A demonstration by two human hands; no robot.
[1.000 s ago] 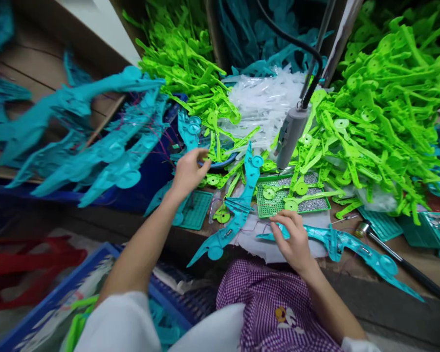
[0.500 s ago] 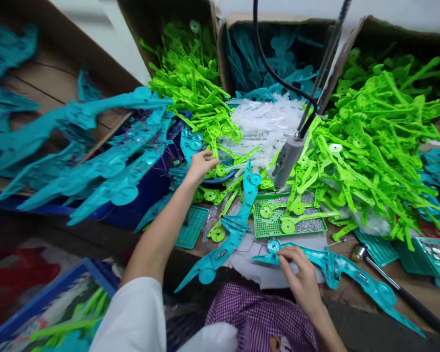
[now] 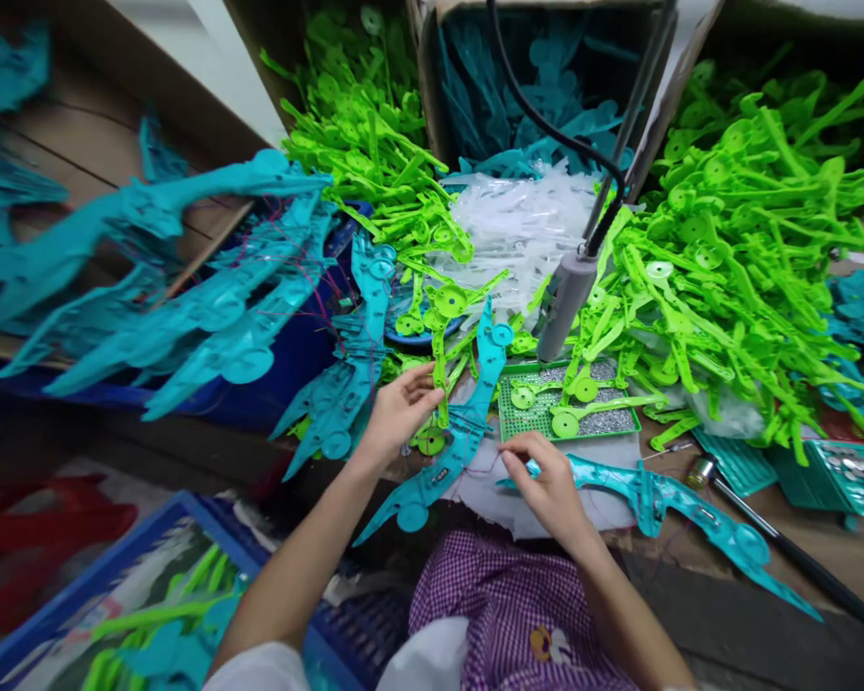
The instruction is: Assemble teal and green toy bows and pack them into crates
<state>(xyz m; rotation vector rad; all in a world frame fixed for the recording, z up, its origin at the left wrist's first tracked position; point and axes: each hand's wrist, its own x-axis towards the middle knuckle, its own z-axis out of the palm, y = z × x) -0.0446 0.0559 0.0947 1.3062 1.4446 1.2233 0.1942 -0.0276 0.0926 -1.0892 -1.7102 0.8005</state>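
My left hand (image 3: 403, 411) is closed on a green lever piece (image 3: 441, 355), which stands upright from the fingers with its round disc at the top. Just to its right lies a blue bow-shaped part (image 3: 455, 443), slanting across the table edge. Thumb and forefinger of my right hand (image 3: 540, 470) pinch together beside that part, where a thin wire (image 3: 484, 463) runs; whether the fingers hold it is too small to tell. Behind my right hand, a second blue part (image 3: 691, 518) extends to the right, its near end partly covered by the hand.
A green tray (image 3: 547, 422) holds small metal pieces and green levers. Above it hangs a grey electric driver (image 3: 568, 302). Green levers (image 3: 741, 250) are heaped at right, clear pieces (image 3: 518, 226) at back. A hammer (image 3: 756, 528) lies at right, a blue crate (image 3: 187, 537) lower left.
My left hand has come back toward me with a green lever in it. My right hand has left the right blue part's end and moved left toward the other blue part.
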